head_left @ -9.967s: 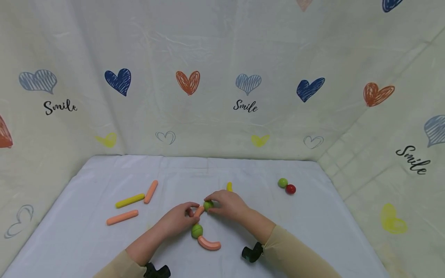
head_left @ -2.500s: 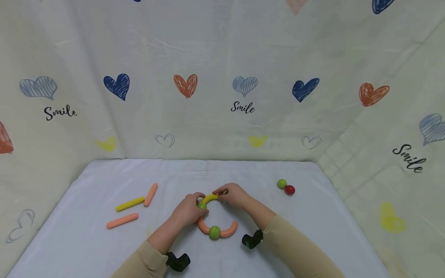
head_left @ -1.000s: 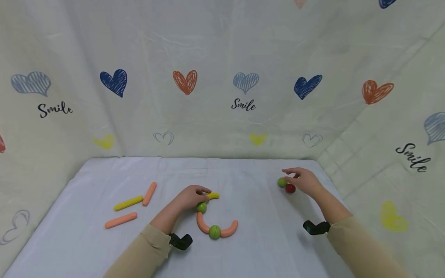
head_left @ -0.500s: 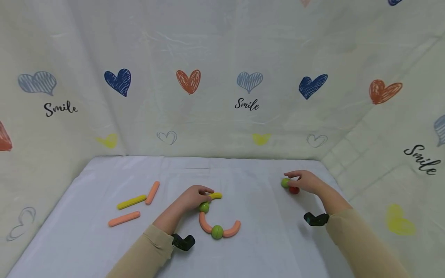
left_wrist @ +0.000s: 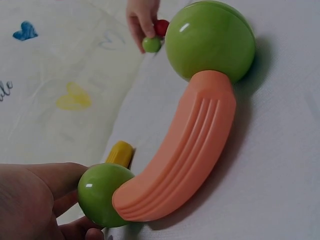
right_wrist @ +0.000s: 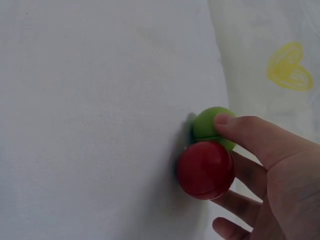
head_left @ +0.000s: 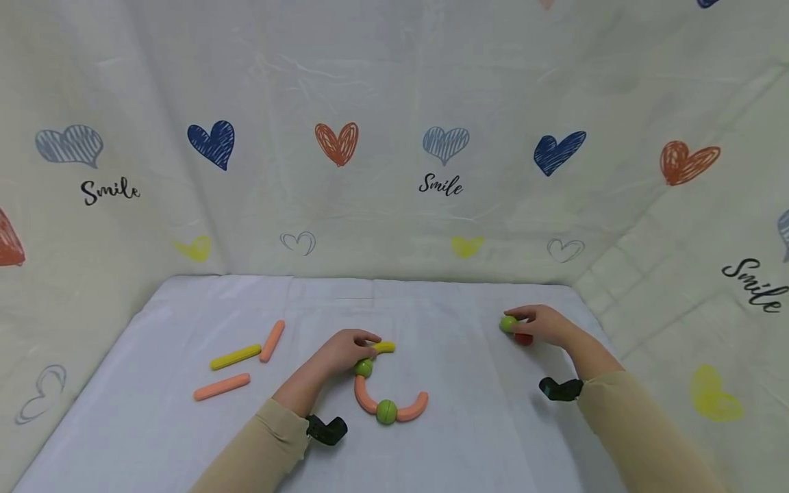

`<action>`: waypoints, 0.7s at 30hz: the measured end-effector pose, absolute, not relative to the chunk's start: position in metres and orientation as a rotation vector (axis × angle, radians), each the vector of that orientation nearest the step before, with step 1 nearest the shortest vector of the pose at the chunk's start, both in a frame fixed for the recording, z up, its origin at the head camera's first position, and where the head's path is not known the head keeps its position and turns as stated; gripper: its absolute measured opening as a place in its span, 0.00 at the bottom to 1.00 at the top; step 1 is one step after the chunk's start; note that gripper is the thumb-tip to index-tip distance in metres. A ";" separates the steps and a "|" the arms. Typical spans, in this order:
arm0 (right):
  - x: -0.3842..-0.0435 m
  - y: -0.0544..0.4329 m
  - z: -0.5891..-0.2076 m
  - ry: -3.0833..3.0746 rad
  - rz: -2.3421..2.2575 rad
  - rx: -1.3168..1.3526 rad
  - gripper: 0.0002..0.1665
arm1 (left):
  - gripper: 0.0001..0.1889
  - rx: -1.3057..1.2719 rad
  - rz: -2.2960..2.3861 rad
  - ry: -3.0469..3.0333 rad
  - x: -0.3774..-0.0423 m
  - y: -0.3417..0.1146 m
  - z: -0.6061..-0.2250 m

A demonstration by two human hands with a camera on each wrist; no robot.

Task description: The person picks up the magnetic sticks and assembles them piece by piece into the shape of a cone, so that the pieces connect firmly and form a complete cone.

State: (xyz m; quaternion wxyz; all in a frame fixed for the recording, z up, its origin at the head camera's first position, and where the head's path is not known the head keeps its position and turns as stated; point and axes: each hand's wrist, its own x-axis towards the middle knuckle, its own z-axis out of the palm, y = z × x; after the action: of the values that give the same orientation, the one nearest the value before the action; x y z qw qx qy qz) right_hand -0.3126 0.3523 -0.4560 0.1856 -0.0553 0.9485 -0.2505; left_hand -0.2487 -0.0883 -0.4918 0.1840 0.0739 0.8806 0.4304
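My left hand (head_left: 346,350) pinches the near end of a yellow curved stick (head_left: 385,347), close against a green ball (head_left: 364,368). From that ball a salmon curved stick (left_wrist: 185,145) runs to a second green ball (head_left: 386,411), which meets another salmon curved stick (head_left: 413,408). Together they form a part ring with a gap on its right side. At the back right, my right hand (head_left: 542,324) pinches a loose green ball (right_wrist: 207,125) between thumb and fingers. A red ball (right_wrist: 206,170) sits right beside it, partly covered by the hand in the head view.
To the left lie a straight yellow stick (head_left: 236,357) and two straight salmon sticks, one upper (head_left: 272,341) and one lower (head_left: 222,387). Everything rests on a white cloth-covered table (head_left: 468,438). A heart-printed curtain (head_left: 382,205) rises behind and on both sides.
The curved pieces have been joined into a part ring. My right hand has left the yellow curved stick, moved right and closed on the loose green ball. My left hand stays at the ring.
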 end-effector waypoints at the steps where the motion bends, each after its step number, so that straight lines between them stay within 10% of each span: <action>1: -0.312 0.351 -0.457 2.682 -0.702 -0.146 0.32 | 0.15 0.208 1.215 2.483 -0.248 -0.088 -0.492; 21: -0.299 0.319 -0.459 2.822 -0.847 -0.203 0.31 | 0.16 0.188 1.232 2.466 -0.247 -0.088 -0.490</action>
State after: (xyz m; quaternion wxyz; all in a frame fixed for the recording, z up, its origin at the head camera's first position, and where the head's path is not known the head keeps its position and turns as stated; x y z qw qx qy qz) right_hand -0.2993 0.3187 -0.4592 0.0942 -0.0684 0.9513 -0.2854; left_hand -0.2471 -0.0880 -0.4895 0.1881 0.0669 0.8766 0.4379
